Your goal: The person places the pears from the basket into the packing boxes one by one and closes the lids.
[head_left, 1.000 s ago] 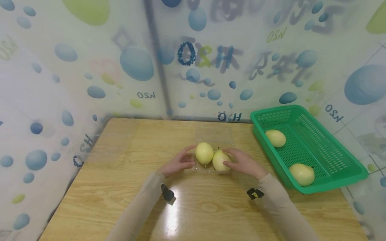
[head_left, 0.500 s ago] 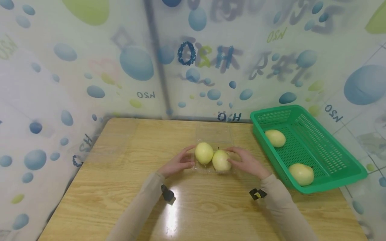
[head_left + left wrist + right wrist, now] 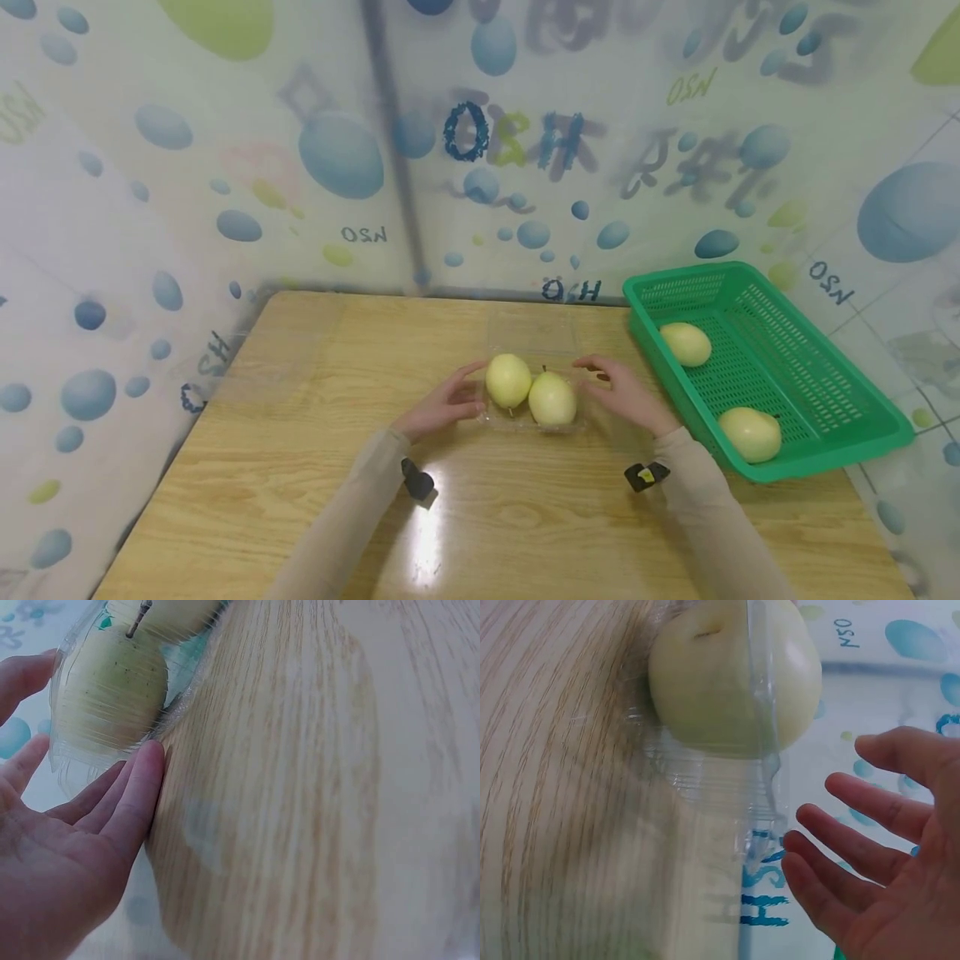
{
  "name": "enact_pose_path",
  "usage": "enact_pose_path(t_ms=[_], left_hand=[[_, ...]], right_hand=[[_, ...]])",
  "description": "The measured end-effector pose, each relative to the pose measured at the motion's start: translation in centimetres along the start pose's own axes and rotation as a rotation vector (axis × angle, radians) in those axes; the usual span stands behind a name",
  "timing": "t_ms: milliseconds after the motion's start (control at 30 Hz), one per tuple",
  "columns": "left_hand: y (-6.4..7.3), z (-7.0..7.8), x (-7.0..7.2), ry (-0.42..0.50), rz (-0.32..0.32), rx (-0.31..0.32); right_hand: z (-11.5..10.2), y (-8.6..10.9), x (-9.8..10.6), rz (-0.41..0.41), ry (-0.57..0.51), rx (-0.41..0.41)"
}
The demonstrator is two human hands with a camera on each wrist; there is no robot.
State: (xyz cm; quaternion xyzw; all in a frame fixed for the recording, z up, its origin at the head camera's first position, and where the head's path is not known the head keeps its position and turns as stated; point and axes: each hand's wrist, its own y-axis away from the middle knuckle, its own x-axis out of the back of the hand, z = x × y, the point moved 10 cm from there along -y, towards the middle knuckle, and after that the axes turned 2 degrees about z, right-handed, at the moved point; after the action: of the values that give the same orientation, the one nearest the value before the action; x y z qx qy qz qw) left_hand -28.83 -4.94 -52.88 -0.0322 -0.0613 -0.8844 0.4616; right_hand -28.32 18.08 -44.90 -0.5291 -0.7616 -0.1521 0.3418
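Two yellow-green pears, the left one [image 3: 508, 381] and the right one [image 3: 552, 400], sit side by side in a clear plastic box [image 3: 720, 784] on the wooden table. The box's transparent lid [image 3: 532, 332] lies folded back behind them. My left hand [image 3: 446, 406] is at the box's left end; in the left wrist view its straight fingers [image 3: 135, 791] touch the ribbed side wall. Off the right end, my right hand [image 3: 626, 396] is spread with nothing in it, and the right wrist view shows a gap between its fingertips and the box.
At the right of the table stands a green perforated basket [image 3: 832, 350] holding two more pears, one toward the back [image 3: 686, 344] and one toward the front [image 3: 751, 434]. Another clear plastic container [image 3: 262, 367] is at the table's left edge. A patterned curtain [image 3: 300, 250] hangs behind.
My right hand has let go of the right pear and moved away to the right, past the box's end. The left hand has stayed in place.
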Motion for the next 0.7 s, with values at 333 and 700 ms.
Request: enact_pose_path(t_ms=[333,700], left_hand=[[0.1,0.3,-0.2,0.009,-0.014,-0.009],[0.1,0.6,0.0,-0.008,-0.011,0.018]], right_hand=[[2.4,-0.7,0.8,0.049,-0.099,-0.073],[3.7,-1.5,1.4,0.127,-0.159,-0.028]])
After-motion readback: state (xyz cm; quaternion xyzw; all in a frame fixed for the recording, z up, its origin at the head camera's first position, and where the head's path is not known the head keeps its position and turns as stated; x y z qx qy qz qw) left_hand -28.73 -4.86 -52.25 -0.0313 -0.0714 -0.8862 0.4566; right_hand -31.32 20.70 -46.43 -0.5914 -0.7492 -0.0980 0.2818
